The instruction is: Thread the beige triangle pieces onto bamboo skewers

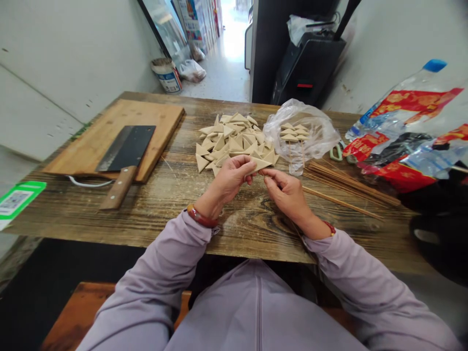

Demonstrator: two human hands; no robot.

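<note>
Left hand (234, 179) holding tan triangle (261, 165), QR label (16, 202), red packaging (405, 175), lettering (364, 147) unclear

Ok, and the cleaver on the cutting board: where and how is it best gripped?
Probably take the cleaver by its wooden handle, from the person's side of the table. The handle juts past the near edge of the cutting board, angled toward the person, while the dark blade lies on the board. Fingers could likely wrap the overhanging part.
</note>
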